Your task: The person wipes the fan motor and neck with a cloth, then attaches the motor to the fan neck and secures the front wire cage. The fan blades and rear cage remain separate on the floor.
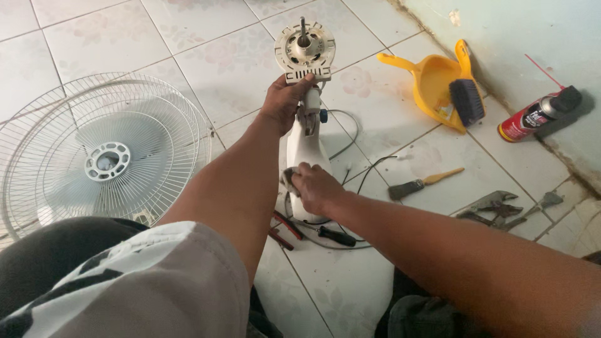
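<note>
Single head-worn view, looking steeply down and forward, close over forearms and tiled floor [188, 37]

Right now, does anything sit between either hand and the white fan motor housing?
Nothing visible. The left hand grips the white plastic fan motor housing just under its round front plate; the right hand presses a small grey cloth against its lower body.
</note>
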